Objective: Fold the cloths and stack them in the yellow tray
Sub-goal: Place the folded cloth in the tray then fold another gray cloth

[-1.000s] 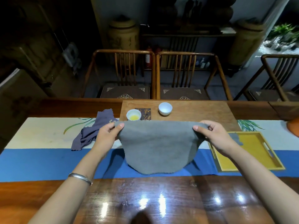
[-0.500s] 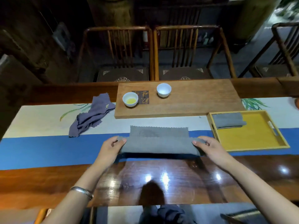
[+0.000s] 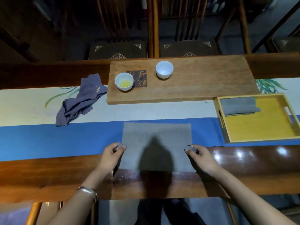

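Upper left of frame: crumpled purple cloth [image 3: 80, 101], unfolded, waiting.
Left hand [image 3: 112, 157]: fingers pinch the grey cloth's left edge.
Centre: flat grey scalloped cloth [image 3: 156, 143], mid-fold.
Right hand [image 3: 200, 157]: fingers pinch its right edge.
Right of frame: yellow wooden tray [image 3: 259, 129], holding one folded grey cloth [image 3: 238, 105].
Next: probably fold again.

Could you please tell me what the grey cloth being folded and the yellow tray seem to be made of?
Grey cloth: looks like soft, matte microfibre or similar woven fabric, with a fuzzy surface and pinked zigzag edges. Yellow tray: probably painted wood, with a flat yellow base, pale raised walls and cut-out handle slots.
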`<action>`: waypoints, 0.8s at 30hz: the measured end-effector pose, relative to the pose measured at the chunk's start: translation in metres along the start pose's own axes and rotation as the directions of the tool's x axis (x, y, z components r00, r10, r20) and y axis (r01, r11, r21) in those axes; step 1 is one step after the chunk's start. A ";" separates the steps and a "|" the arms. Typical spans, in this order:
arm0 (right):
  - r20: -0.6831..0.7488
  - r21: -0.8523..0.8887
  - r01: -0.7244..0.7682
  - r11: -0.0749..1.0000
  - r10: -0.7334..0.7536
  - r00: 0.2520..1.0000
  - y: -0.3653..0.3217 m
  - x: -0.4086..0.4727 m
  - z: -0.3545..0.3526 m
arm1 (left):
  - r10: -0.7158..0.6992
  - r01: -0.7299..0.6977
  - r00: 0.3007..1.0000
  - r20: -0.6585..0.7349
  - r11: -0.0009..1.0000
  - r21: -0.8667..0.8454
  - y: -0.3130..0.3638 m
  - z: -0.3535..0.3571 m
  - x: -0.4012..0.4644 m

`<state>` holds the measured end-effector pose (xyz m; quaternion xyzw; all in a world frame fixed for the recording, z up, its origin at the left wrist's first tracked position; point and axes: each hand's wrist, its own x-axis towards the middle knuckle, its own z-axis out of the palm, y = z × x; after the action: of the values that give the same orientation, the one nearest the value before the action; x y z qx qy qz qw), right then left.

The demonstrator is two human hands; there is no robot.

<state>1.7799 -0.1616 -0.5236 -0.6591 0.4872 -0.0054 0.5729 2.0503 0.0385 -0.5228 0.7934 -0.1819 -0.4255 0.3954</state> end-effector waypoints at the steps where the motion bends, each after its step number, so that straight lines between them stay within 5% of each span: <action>1: -0.022 -0.010 -0.003 1.000 0.003 1.000 -0.004 0.010 -0.002 | 0.011 -0.011 1.000 -0.019 1.000 0.008 0.004 0.000 0.011; 8: -0.194 -0.169 0.010 0.986 -0.043 0.980 -0.028 0.070 -0.012 | 0.030 -0.019 0.989 -0.142 0.997 0.078 0.027 0.006 0.079; 15: -0.288 -0.318 -0.130 0.939 0.035 0.957 -0.022 0.101 -0.012 | -0.033 0.131 0.940 -0.339 0.954 0.268 0.025 0.016 0.108; 24: -0.432 -0.299 -0.167 0.939 0.022 0.901 -0.011 0.092 -0.012 | 0.004 0.148 0.936 -0.351 0.902 0.405 0.008 0.000 0.101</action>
<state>1.8285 -0.2317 -0.5624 -0.7037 0.6253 -0.0384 0.3351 2.1088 -0.0295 -0.5697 0.9285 -0.1686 -0.2452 0.2221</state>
